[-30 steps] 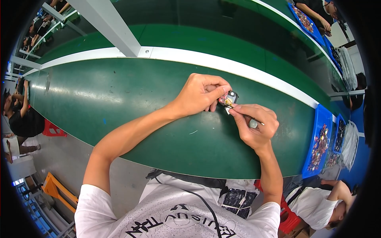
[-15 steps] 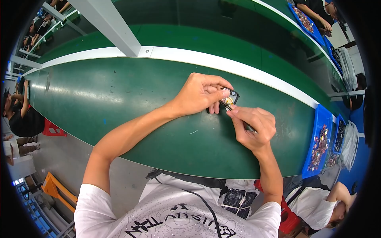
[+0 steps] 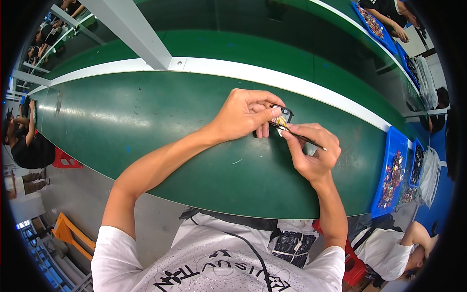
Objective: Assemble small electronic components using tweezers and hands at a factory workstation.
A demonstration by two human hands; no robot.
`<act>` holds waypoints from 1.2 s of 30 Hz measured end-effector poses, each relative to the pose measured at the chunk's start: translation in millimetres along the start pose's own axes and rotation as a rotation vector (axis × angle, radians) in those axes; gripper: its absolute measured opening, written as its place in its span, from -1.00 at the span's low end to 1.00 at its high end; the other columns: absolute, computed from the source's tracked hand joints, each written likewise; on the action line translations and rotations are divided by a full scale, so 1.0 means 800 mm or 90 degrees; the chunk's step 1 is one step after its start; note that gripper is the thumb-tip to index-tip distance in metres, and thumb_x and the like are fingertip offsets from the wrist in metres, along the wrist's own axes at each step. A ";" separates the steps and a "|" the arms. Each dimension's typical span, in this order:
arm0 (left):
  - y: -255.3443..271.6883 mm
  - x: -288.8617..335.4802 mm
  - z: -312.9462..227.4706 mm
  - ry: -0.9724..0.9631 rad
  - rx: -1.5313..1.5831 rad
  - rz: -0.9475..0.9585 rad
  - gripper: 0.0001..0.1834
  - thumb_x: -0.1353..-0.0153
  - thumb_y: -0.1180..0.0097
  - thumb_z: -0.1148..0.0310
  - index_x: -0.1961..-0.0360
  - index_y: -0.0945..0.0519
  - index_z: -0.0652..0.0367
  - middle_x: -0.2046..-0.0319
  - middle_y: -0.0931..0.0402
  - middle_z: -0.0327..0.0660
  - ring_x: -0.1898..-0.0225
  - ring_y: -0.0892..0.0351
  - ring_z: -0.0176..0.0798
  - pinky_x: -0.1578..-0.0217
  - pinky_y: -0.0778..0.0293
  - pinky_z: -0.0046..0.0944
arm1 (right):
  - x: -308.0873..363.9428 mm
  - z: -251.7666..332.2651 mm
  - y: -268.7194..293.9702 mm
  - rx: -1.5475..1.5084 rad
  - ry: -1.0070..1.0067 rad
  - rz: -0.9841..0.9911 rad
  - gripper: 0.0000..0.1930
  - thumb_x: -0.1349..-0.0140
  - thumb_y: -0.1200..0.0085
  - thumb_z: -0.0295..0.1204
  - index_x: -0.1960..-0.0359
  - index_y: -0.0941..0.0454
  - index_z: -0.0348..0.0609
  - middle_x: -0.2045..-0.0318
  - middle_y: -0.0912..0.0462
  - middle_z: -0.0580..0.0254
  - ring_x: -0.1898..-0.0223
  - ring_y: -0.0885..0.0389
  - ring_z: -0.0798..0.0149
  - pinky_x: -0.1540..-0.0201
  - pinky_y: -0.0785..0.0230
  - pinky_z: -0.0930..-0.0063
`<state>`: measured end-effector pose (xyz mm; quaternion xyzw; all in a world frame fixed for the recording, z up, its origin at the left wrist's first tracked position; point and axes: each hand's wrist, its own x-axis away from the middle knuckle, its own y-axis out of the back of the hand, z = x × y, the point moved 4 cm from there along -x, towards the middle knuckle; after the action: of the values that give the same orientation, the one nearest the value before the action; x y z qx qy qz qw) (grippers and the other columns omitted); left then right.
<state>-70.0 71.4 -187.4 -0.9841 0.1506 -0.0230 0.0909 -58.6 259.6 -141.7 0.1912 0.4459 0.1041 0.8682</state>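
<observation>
One green counter [image 3: 194,175], above it a left hand [image 3: 246,114] pinching a small black case [image 3: 284,115], a right hand [image 3: 318,155] gripping a thin dark stick [image 3: 314,143] at its edge.

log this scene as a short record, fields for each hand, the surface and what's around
left hand: pinching a small dark-edged device
right hand: holding a thin dark tool, its far end at the device
surface: green bench
bench's right end: blue tray with small parts
beyond bench: white post
</observation>
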 end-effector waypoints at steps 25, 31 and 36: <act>-0.002 0.000 -0.001 0.000 -0.050 0.018 -0.75 -0.39 -0.19 0.55 -0.05 -0.63 0.44 0.30 -0.69 -0.13 0.47 -0.67 -0.40 0.49 -0.57 -0.41 | 0.000 0.010 -0.002 0.083 0.039 0.032 -0.75 0.07 -0.52 -0.64 0.37 -0.71 -0.15 0.45 -0.80 0.26 0.64 -0.61 0.43 0.61 -0.14 0.58; -0.002 0.000 -0.003 -0.004 -0.046 0.012 -0.77 -0.39 -0.17 0.57 -0.02 -0.61 0.46 0.30 -0.70 -0.11 0.48 -0.67 -0.40 0.50 -0.59 -0.41 | 0.000 0.010 -0.004 0.088 0.035 0.036 -0.75 0.07 -0.52 -0.64 0.38 -0.70 -0.15 0.45 -0.80 0.27 0.63 -0.61 0.44 0.61 -0.14 0.58; -0.002 0.000 -0.004 -0.007 -0.053 0.013 -0.77 -0.39 -0.15 0.58 -0.02 -0.59 0.47 0.29 -0.71 -0.08 0.50 -0.67 -0.39 0.50 -0.59 -0.40 | 0.000 0.010 -0.005 0.083 0.032 0.033 -0.76 0.06 -0.52 -0.63 0.37 -0.70 -0.15 0.45 -0.80 0.28 0.64 -0.60 0.44 0.61 -0.13 0.57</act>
<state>-69.8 72.1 -184.0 -0.9856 0.1606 -0.0105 0.0512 -51.8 254.0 -139.1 0.2559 0.4687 0.1022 0.8393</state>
